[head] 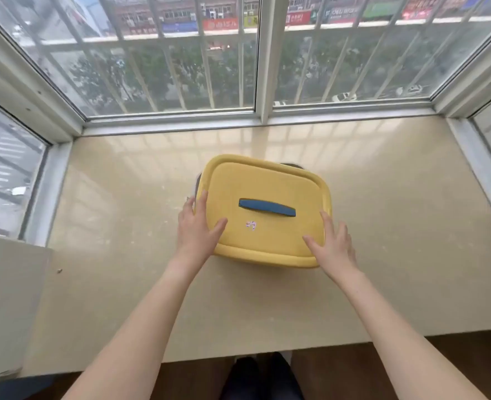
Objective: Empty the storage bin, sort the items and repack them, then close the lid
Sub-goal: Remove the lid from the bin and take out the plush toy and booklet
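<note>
**Operator:** From the head camera, where does the bin sit?

**Spotter:** The storage bin [198,182] stands on the beige desk [117,232] straight in front of you, nearer the window [263,67] than the desk's near edge. Its yellow lid [267,186] is on and covers nearly all of it; you see only a dark sliver of the body at the far left corner. A blue handle [267,208] runs across the middle of the lid, with a small sticker [251,225] just in front of it.

**Operator:** And my hands?

**Spotter:** Your left hand [198,229] lies flat at the lid's left edge. Its fingers [202,203] are straight, pointing away from you along that edge, and the thumb is spread onto the lid top towards the sticker. Your right hand [335,246] rests over the near right corner, fingers [329,223] straight and fanned wide, thumb lying on the lid top. Neither hand curls round anything, so the lid sits between your two flat palms. The handle is between your thumbs and touched by neither.
</note>
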{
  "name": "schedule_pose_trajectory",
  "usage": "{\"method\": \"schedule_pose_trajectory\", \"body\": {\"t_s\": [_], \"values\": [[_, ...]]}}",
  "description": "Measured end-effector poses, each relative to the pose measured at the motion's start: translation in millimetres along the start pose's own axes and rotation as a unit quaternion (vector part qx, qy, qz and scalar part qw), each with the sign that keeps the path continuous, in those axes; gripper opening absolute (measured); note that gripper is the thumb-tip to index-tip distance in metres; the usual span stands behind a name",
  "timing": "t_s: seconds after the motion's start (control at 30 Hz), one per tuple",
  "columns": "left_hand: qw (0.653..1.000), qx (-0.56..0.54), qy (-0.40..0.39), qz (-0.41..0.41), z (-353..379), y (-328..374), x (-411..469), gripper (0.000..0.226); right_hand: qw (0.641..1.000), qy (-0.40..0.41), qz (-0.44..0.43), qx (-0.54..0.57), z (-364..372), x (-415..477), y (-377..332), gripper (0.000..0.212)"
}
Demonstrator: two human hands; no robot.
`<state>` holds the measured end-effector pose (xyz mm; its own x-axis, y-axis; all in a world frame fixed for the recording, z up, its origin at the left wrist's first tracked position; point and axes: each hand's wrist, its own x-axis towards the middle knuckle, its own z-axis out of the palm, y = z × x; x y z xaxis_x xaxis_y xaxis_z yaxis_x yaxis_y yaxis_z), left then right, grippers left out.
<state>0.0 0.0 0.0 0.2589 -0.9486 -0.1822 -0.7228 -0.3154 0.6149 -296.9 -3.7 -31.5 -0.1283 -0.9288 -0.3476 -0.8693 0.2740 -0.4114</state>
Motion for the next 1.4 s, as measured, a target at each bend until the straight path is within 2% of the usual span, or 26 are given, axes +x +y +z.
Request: {"method": "schedule_pose_trajectory", "body": {"t_s": [0.07, 0.17, 0.33, 0.47, 0.87, 1.07, 1.17, 1.4], "values": [[0.997, -0.058, -0.008, -0.052, 3.4, -2.2, 3.1, 0.082, 0.996, -0.040, 0.031, 0.074, 4.6, 4.6, 3.4, 0.079], [0.994, -0.089, -0.004, -0.068, 6.6, -6.0, -0.7, 0.086, 0.980, -0.063, 0.062, 0.178, 10.3, 5.5, 8.7, 0.082], [0.991, -0.120, 0.012, -0.061, -6.3, -0.5, -11.1, 0.086, 0.979, -0.035, 0.073, 0.189, -4.2, -2.0, 10.2, 0.082], [0.989, -0.144, 0.020, -0.036, -26.0, 12.5, -30.1, 0.082, 0.980, -0.023, 0.060, 0.187, -27.5, -26.1, 13.2, 0.082], [0.979, -0.145, 0.026, 0.142, -65.4, 78.4, -119.5, 0.082, 0.975, 0.082, 0.007, 0.204, -110.7, -159.6, 50.9, 0.082], [0.976, -0.139, -0.010, 0.164, -31.6, 101.1, -168.2, 0.087, 0.970, 0.120, 0.056, 0.206, -120.8, -224.1, 104.8, 0.082], [0.977, -0.128, -0.042, 0.168, -5.0, 112.9, -184.6, 0.089, 0.969, 0.113, 0.082, 0.204, -121.8, -240.1, 142.3, 0.083], [0.976, -0.101, -0.114, 0.153, 76.9, 168.1, -192.9, 0.103, 0.970, 0.085, 0.091, 0.208, -156.5, -205.5, 237.4, 0.084]]}}
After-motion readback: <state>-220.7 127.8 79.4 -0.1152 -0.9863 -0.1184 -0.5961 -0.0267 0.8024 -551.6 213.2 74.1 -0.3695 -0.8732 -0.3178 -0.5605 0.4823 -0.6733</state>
